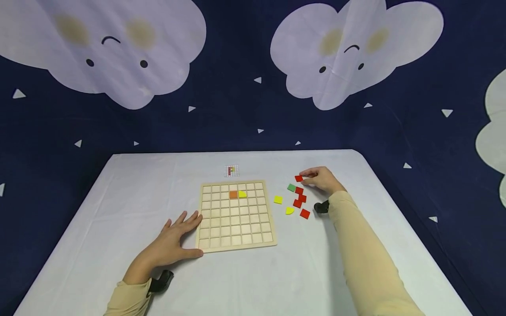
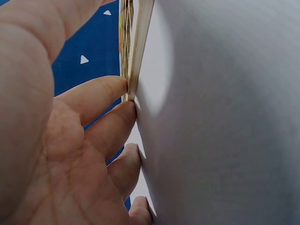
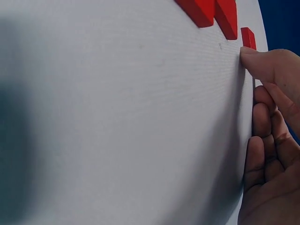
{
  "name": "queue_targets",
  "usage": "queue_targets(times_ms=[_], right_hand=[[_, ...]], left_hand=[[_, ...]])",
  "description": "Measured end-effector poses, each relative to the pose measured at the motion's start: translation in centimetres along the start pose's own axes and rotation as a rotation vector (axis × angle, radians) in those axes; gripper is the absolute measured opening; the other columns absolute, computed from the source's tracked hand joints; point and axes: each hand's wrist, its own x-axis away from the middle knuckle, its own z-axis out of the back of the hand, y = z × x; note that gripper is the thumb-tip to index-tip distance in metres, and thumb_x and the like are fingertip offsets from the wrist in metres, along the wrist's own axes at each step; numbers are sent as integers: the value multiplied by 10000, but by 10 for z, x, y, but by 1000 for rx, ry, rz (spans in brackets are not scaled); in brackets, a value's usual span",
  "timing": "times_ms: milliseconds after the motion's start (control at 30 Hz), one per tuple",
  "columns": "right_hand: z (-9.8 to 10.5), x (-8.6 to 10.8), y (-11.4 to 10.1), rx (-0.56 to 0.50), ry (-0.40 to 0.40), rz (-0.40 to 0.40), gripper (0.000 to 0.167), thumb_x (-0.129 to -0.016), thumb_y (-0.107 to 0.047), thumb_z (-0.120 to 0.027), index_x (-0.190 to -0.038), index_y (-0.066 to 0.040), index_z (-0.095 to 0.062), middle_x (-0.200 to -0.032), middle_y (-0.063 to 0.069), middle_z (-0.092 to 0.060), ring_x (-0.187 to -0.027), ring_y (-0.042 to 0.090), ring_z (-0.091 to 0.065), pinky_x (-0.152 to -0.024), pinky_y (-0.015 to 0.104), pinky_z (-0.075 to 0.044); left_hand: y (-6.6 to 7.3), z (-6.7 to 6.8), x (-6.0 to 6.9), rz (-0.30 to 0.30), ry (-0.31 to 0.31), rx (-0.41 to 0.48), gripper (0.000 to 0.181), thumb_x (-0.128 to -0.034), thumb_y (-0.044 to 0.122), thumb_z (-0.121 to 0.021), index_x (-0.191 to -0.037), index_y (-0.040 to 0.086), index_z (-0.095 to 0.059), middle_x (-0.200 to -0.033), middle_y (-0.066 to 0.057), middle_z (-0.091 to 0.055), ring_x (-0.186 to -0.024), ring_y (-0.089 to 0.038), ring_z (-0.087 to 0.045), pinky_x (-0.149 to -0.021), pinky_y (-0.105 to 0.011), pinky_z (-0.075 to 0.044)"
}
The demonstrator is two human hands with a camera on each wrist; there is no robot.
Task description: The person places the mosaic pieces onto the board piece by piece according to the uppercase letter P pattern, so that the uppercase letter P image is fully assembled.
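A wooden grid board [image 1: 236, 248] lies on the table. Its second row holds an orange square tile [image 1: 233, 194] beside a yellow tile [image 1: 242, 194] with a cut corner. My left hand [image 1: 174, 241] has its fingers spread against the board's left edge, the thumb at the near left corner. In the left wrist view, two fingertips [image 2: 123, 86] touch the wooden edge. At the far end of the loose tiles, my right hand [image 1: 322, 180] pinches a red square tile [image 1: 298, 178] between thumb and index finger. The right wrist view shows this red tile [image 3: 249, 38] at the thumb tip.
Right of the board lie a green tile [image 1: 291, 188], a yellow square [image 1: 278, 199], a rounded yellow piece [image 1: 290, 210] and several red tiles [image 1: 305, 213]. Beyond the board is a small card [image 1: 232, 170] with a coloured grid pattern. A dark blue cloud-print cloth [image 1: 237, 123] hangs behind the table.
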Motion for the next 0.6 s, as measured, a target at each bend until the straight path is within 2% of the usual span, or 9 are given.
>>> queue_targets(times_ms=[333, 600], right_hand=[[0, 1, -3, 46, 21, 18, 392, -983, -216, -788, -1342, -64, -751, -1372, 173, -722, -1144, 273, -606, -1016, 349, -511], [-1, 0, 0, 67, 52, 47, 376, -961, -237, -811, -1291, -61, -777, -1297, 169, -749, -1109, 279, -616, -995, 362, -514]], left_hand=[[0, 1, 0, -4, 8, -1, 1034, -775, 470, -944, -1619, 90, -484, -1728, -152, -375, -1632, -541, -181, -1233, -836, -47], [0, -1, 0, -1, 10, -2, 1032, -775, 470, -944, -1618, 91, -486, -1728, -147, -377, -1633, -536, -185, -1233, -835, -51]])
